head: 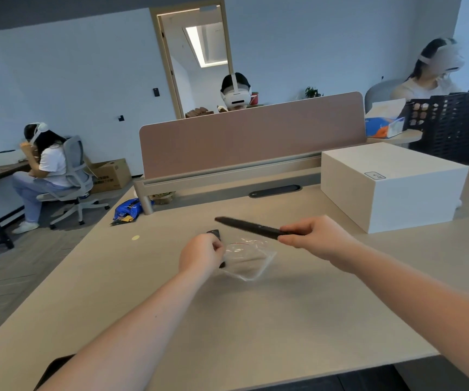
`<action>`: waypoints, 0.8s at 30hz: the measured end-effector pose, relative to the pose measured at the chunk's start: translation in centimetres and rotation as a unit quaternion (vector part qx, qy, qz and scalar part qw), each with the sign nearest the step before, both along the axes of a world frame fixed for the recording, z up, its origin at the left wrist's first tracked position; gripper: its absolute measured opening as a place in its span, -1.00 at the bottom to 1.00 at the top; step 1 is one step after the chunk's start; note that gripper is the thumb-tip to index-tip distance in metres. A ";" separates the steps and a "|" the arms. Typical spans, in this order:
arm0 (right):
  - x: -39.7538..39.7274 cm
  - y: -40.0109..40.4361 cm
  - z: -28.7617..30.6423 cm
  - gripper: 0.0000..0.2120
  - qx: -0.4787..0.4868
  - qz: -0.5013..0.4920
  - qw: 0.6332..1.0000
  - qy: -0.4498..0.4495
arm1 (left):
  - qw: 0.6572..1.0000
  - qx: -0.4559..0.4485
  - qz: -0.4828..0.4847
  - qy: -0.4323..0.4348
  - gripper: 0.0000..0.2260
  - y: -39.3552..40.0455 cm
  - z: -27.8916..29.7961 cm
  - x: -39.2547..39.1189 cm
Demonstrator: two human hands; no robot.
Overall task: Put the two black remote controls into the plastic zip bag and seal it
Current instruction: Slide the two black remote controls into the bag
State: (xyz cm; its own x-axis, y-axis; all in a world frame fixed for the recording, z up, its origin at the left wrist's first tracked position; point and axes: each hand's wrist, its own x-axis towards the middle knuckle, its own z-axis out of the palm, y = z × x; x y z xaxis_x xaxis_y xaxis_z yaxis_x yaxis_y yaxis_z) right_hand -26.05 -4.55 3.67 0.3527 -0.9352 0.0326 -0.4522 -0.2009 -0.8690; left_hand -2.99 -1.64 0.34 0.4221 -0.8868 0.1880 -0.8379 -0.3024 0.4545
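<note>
My right hand (313, 235) grips one long black remote control (247, 226) by its near end and holds it in the air, pointing left over the clear plastic zip bag (249, 259). The bag has a red seal line and lies on the beige table (227, 320). My left hand (201, 255) is closed on the second black remote (215, 233), whose tip sticks out above the fingers, and it touches the bag's left edge. Whether the hand also pinches the bag is unclear.
A white box (391, 184) stands on the table at the right. A pink desk divider (250, 134) runs along the far edge. A small yellow dot (135, 237) lies on the table at the left. Three people with headsets sit beyond.
</note>
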 end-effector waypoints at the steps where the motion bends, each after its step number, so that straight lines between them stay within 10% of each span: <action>1: -0.5 0.6 0.6 -0.75 0.010 0.023 1.000 0.015 | 1.000 -0.001 0.009 0.005 -0.88 0.0 0.2 0.0; 24: 7.1 2.7 -6.8 -0.73 -0.188 -0.001 0.931 0.313 | 0.998 -0.025 -0.052 0.032 -0.91 1.1 0.2 -0.5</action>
State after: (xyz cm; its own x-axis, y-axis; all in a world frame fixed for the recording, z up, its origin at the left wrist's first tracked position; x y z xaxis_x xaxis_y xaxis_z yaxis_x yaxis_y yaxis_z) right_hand -18.97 -1.83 -3.10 0.4108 -0.8998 0.1471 -0.8470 -0.4363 -0.3037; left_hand -3.47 -0.54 0.49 0.3412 -0.9166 0.2081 -0.8320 -0.1915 0.5206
